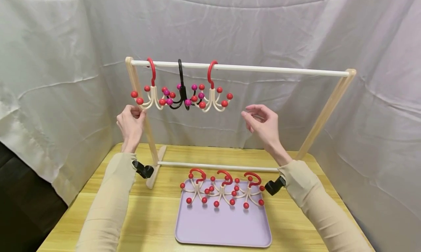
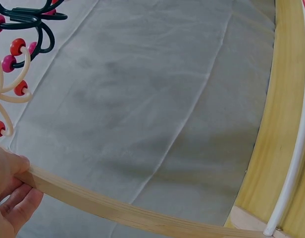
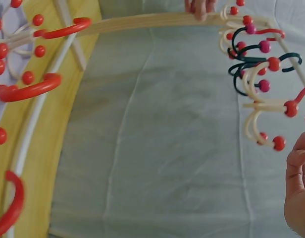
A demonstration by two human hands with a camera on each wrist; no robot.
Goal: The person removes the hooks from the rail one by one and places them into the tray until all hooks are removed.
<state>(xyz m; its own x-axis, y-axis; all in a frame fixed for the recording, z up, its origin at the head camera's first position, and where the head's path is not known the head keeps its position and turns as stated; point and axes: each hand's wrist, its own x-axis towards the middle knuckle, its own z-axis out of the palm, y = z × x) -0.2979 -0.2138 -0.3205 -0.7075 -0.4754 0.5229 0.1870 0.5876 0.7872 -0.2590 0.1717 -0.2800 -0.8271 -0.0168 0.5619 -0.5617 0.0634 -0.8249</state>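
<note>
With thumb and fingers my left hand grips the left wooden post of a clothes rack, below its top. My right hand is raised in the air, its fingers loosely bent and holding nothing. From the rack's white top rod hang three claw hangers toward the left: a cream one with a red hook, a black one with magenta balls, and another cream one with red balls. The right hand is to the right of this last hanger, apart from it.
A lilac tray lies on the wooden table. Three cream hangers with red hooks lie at its back edge, the middle one between the others. The rack's lower white rod runs behind them. Grey cloth surrounds the table.
</note>
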